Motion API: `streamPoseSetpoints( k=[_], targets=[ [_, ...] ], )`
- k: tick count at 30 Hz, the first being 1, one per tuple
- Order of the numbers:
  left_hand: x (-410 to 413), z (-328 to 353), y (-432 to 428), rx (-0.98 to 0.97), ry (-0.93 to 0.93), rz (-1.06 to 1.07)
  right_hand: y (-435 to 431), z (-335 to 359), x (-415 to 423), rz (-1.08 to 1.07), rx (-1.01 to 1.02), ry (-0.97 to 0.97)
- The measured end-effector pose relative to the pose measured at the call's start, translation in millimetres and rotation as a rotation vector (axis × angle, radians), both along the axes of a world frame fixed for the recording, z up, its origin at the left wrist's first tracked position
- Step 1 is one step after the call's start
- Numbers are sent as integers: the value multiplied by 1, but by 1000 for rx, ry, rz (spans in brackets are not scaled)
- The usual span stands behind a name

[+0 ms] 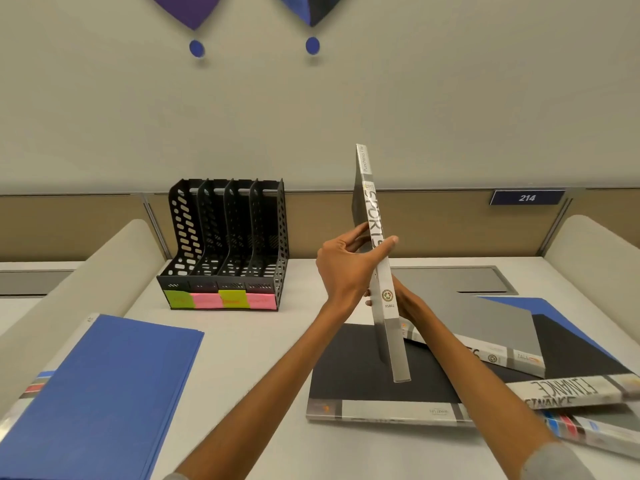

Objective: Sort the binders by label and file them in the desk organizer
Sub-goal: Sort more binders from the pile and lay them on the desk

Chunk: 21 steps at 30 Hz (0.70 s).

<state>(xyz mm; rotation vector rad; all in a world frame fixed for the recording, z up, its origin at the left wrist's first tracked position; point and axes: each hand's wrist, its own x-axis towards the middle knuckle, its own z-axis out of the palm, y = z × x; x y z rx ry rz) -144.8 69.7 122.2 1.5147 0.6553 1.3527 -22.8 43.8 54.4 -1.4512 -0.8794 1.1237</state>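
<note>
I hold a grey binder (381, 271) upright above the desk, its white spine marked SPORTS facing me. My left hand (346, 268) grips it at mid-height, thumb across the spine. My right hand (405, 303) holds its lower part from behind, mostly hidden by the binder. The black desk organizer (227, 244) with several slots stands at the back left, green and pink sticky labels (221, 300) on its front. More binders lie on the right: a black one (363, 379), a grey one (495, 327), and one marked FINANCE (568, 389).
Blue folders (100, 396) lie stacked at the front left. Rounded beige partitions flank the desk on both sides. A grey cable hatch (453, 278) sits in the desk behind the pile. A sign reading 214 (527, 197) hangs on the back panel.
</note>
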Motion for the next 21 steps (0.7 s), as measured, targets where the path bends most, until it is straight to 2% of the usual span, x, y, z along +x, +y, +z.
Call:
streamPoseSetpoints(
  k=[11,14,18,21],
  targets=[
    [-26,-7,8,-13,3,-63,16,-16,-5,-125,-69,-58],
    [-50,-15,21,-22,10,-43,28,-29,-14,-214,-103,2],
    [-99,-36,55,-96,119,35,40,-49,-35,-416,-137,84],
    [-147,-62,86,-208,222,95,48,-66,-59,-445,-159,108]
  ],
)
